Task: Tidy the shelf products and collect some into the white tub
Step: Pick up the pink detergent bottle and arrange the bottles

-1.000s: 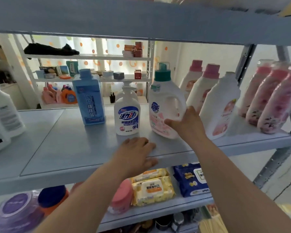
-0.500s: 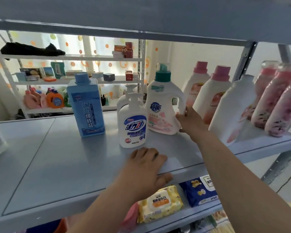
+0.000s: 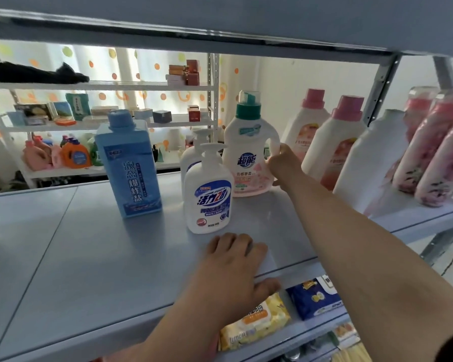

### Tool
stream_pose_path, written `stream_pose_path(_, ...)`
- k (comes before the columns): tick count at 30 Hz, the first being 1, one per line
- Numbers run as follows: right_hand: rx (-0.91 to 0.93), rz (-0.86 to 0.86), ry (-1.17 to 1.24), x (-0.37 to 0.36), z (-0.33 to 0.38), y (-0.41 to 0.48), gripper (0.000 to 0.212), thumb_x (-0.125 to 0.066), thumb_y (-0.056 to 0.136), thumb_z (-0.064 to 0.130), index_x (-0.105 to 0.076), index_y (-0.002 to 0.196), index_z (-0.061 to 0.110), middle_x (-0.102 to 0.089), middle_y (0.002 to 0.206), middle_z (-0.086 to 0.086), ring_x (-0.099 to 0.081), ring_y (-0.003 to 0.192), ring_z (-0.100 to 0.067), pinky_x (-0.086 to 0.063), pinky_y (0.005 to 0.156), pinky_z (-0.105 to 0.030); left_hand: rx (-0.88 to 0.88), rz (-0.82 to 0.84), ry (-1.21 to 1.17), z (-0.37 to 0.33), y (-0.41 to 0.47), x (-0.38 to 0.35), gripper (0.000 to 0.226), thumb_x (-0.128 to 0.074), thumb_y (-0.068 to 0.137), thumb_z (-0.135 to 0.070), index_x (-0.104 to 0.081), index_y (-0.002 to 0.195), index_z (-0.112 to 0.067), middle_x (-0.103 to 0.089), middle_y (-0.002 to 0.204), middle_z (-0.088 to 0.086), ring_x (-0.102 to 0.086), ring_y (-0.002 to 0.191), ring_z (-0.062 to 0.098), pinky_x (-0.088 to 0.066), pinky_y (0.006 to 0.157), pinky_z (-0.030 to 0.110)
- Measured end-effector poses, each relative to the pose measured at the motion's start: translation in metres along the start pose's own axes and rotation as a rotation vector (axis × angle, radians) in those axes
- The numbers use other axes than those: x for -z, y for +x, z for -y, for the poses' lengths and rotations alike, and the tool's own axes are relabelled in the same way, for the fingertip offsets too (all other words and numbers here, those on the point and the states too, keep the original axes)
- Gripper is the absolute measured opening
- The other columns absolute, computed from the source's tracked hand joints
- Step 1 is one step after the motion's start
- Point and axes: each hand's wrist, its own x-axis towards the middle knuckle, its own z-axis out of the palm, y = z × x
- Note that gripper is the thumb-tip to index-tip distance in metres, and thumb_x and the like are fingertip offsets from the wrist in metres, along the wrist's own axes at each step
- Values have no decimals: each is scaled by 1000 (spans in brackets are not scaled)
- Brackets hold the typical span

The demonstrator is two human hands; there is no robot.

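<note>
On the grey shelf (image 3: 89, 257) stand a blue square bottle (image 3: 128, 165), two white pump bottles (image 3: 208, 192) one behind the other, and a white detergent jug with a green cap (image 3: 249, 150). My right hand (image 3: 283, 165) grips the handle side of that jug, deep on the shelf. My left hand (image 3: 233, 267) lies flat on the shelf's front edge, fingers spread, holding nothing. No white tub is in view.
Right of the jug stand pink-capped white bottles (image 3: 335, 142), a plain white bottle (image 3: 369, 163) and several pink floral bottles (image 3: 434, 145). Wipe packs (image 3: 254, 325) and a blue pack (image 3: 314, 296) lie on the shelf below. Another stocked rack (image 3: 102, 121) stands behind.
My right hand has pushed the green-capped jug from beside the front pump bottle toward the back of the shelf. The view has moved closer and leftward. My left hand stays on the edge.
</note>
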Motion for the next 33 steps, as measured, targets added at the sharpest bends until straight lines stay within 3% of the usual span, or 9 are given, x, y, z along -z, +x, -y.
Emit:
stream_pose_path(4,18,-30,18,-4,-1,5,44,-57,97,17,-50,141,16,-64,122,-4,-60,117,-30,-52,102,-50,-5,26,6,0,0,0,75,-22,86,-76,-42,142,-30,-46,140,-2,-39,131,24,-30,114,44)
stream_pose_path(7,23,-50,-13,0,-3,-13,53,-59,98,18,-41,148,12,-60,133,-8,-56,125,-31,-48,102,-43,-11,7,9,0,-1,1,75,-26,86,-76,-46,141,-30,-51,137,-1,-45,129,25,-35,112,45)
stream_pose_path(10,188,64,-162,10,-13,-63,58,-54,99,9,-37,153,19,-56,143,-5,-54,132,-28,-41,99,-30,-11,14,-23,0,-3,1,73,-28,85,-76,-47,140,-32,-52,137,-3,-45,130,23,-35,113,43)
stream_pose_path(13,428,196,-400,23,-43,-118,57,-52,100,13,-38,154,28,-44,156,0,-45,139,-21,-36,105,-26,-34,-66,-23,-1,-4,2,61,-43,83,-71,-60,125,-30,-63,122,-5,-61,114,22,-51,98,41)
stream_pose_path(16,610,246,-611,45,-89,-148,44,-55,101,27,-52,145,27,-51,148,2,-49,131,-17,-36,104,-22,-41,-72,-45,2,-4,-1,62,-45,81,-68,-64,125,-28,-65,121,-4,-64,112,21,-52,96,40)
stream_pose_path(21,719,175,-698,101,-150,-162,40,-47,100,43,-69,125,21,-68,125,1,-62,115,-17,-53,98,-34,94,67,-204,-17,13,7,82,-26,74,-76,-44,145,-38,-44,143,-16,-39,130,5,-31,109,22)
stream_pose_path(25,706,102,-706,144,-189,-152,45,-48,99,50,-67,130,24,-66,131,4,-56,126,-18,-44,109,-37,157,42,-460,-63,50,10,65,-59,91,-59,-33,148,-43,-38,145,-19,-38,125,-1,-36,103,25)
stream_pose_path(30,613,0,-695,190,-218,-119,49,-42,101,52,-68,127,21,-67,128,1,-53,125,-19,-37,110,-33,284,-131,-761,-122,124,5,84,-77,84,-44,-29,151,-37,-44,147,-6,-47,130,12,-44,111,41)
stream_pose_path(33,556,-18,-669,207,-227,-101,52,-39,98,54,-69,124,20,-67,125,0,-55,122,-22,-42,107,-42,357,-220,-881,-144,158,3,95,-84,79,-41,-24,154,-33,-43,149,-2,-49,130,17,-51,93,29)
